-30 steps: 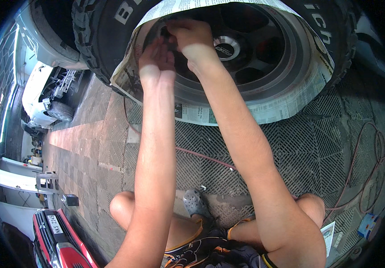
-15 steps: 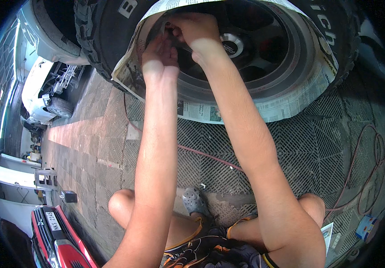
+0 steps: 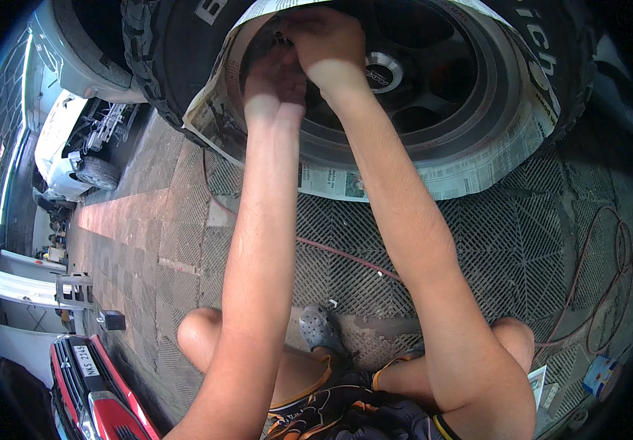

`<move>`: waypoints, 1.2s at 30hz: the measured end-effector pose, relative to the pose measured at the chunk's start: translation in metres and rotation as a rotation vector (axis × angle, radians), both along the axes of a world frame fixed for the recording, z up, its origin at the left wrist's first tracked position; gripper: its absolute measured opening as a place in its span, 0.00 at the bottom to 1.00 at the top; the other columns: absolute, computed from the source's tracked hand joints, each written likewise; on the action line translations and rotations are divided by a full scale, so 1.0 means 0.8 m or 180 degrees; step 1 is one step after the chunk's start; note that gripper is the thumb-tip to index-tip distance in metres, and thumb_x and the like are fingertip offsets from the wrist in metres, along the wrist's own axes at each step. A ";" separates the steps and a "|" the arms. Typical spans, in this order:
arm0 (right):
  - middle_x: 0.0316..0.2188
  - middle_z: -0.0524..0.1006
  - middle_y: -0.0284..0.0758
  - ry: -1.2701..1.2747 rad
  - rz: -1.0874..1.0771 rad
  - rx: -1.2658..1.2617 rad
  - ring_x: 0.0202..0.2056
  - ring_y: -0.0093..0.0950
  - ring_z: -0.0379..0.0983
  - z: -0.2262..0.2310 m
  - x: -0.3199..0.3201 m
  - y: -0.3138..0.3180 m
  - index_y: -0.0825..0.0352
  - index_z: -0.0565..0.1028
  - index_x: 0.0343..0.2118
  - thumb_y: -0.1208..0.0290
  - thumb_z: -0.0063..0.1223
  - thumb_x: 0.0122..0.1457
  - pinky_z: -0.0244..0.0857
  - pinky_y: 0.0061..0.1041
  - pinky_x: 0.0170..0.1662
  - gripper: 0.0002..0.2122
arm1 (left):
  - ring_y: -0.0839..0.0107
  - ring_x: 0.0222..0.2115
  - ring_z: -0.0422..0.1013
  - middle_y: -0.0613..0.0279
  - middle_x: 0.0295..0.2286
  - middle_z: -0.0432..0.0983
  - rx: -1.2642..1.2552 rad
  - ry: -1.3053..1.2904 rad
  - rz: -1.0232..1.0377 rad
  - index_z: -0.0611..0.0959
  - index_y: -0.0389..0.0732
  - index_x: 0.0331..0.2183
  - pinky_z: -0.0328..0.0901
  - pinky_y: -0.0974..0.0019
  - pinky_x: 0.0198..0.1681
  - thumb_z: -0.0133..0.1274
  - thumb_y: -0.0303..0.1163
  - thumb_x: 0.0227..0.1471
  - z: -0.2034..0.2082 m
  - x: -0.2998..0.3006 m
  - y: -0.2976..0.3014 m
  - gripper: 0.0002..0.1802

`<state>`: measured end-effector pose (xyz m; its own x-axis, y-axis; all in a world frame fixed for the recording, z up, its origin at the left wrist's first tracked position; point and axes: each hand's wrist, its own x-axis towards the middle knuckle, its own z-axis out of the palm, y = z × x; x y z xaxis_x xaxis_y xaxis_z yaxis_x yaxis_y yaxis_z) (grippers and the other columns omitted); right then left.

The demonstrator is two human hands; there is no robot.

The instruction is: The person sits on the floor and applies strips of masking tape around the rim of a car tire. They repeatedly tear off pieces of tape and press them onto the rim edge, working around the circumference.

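Note:
In front of me is a large wheel with a dark spoked rim (image 3: 434, 81) and a silver-ringed centre cap (image 3: 384, 73). Newspaper sheets (image 3: 470, 172) are tucked around the rim, over part of the chunky black tyre (image 3: 162, 66). My right hand (image 3: 329, 42) reaches over the rim's upper left with its fingers pinched together. Just below it, my left hand (image 3: 278, 82) is palm up, its fingers curled in close to the right fingertips. Something small and dark shows at the fingertips, but shadow hides what it is.
A reddish hose (image 3: 338, 253) crosses the grated floor tiles (image 3: 478, 227) and coils at the right (image 3: 617, 271). A blue can (image 3: 601, 375) stands at the lower right. To the left are a red car front (image 3: 103, 389), a dark box (image 3: 111, 320) and a partly stripped white vehicle (image 3: 63, 150).
My left hand has shifted a little to the right, away from the newspaper's left part. The right hand has moved slightly up and stays pinched at the rim.

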<state>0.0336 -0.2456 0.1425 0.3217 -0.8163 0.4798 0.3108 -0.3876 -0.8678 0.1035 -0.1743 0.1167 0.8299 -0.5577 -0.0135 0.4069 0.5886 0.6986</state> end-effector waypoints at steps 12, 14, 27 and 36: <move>0.39 0.86 0.39 0.0065 0.0249 -0.0427 0.41 0.35 0.84 -0.003 -0.016 -0.013 0.63 0.84 0.40 0.67 0.64 0.57 0.74 0.33 0.47 0.09 | 0.64 0.50 0.72 0.60 0.45 0.79 0.0425 0.0094 -0.0443 0.79 0.45 0.51 0.66 0.53 0.54 0.53 0.40 0.63 0.014 -0.013 0.001 0.17; 0.41 0.86 0.38 0.0111 0.0275 -0.0343 0.43 0.36 0.84 -0.005 -0.018 -0.018 0.63 0.83 0.41 0.66 0.65 0.57 0.75 0.34 0.48 0.11 | 0.59 0.53 0.73 0.54 0.50 0.78 0.0431 0.0235 -0.0444 0.79 0.42 0.53 0.63 0.41 0.59 0.50 0.36 0.64 0.020 -0.016 -0.002 0.18; 0.37 0.86 0.30 0.1196 -0.0511 -0.1019 0.39 0.38 0.84 0.004 -0.016 0.008 0.61 0.77 0.45 0.61 0.66 0.52 0.76 0.40 0.47 0.19 | 0.59 0.53 0.75 0.58 0.52 0.79 0.0494 0.0137 -0.0540 0.78 0.44 0.54 0.69 0.45 0.57 0.51 0.39 0.65 0.028 -0.012 0.010 0.19; 0.33 0.85 0.33 0.0332 -0.0728 -0.1348 0.34 0.41 0.84 -0.027 0.000 0.000 0.57 0.70 0.47 0.62 0.62 0.56 0.76 0.45 0.39 0.18 | 0.68 0.48 0.75 0.52 0.51 0.78 0.1635 -0.3484 0.1550 0.73 0.35 0.62 0.68 0.66 0.53 0.45 0.16 0.56 -0.001 -0.048 0.043 0.31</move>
